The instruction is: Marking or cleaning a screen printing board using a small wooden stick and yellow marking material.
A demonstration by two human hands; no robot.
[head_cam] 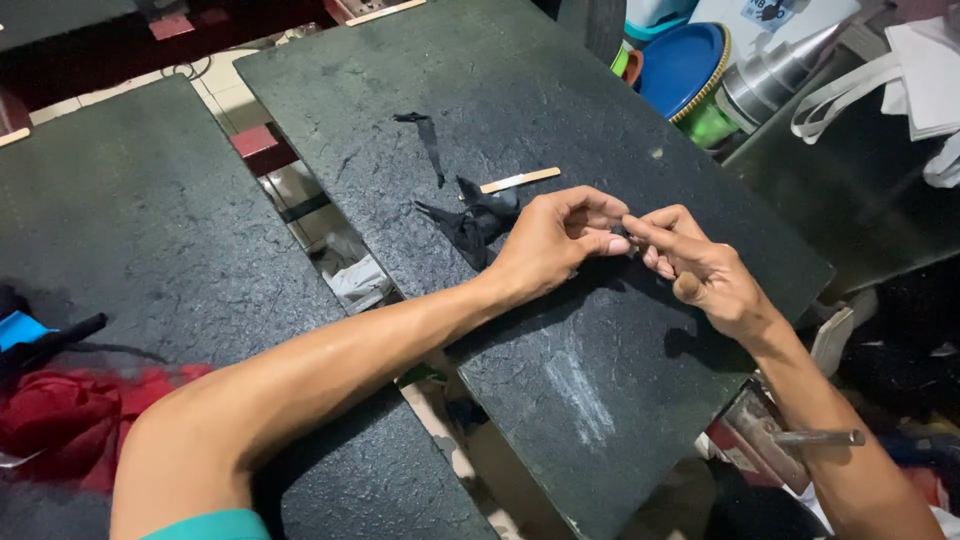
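Your left hand (556,240) and right hand (690,262) meet fingertip to fingertip above the dark desk (600,380); both pinch a small dark piece (627,232) between thumb and forefinger; what the piece is cannot be told, as the fingers cover nearly all of it. The hands are together, clamped on that piece, and held just above the desk surface.

Keep both wrists low and the forearms steady; a piece this small probably slips if either pinch relaxes. Work with the fingertips only; keep the remaining fingers curled clear, as they are now.

A crumpled black cloth scrap (478,222) lies just beside your left hand, touching or nearly touching the knuckles; keep it from being dragged along. A flat wooden stick (520,180) rests beyond the scrap; a thin black strip (428,140) lies farther up the desk, well apart from the hands. Red fabric (70,420) lies on the second slab (150,230) at your left, well clear of the work.
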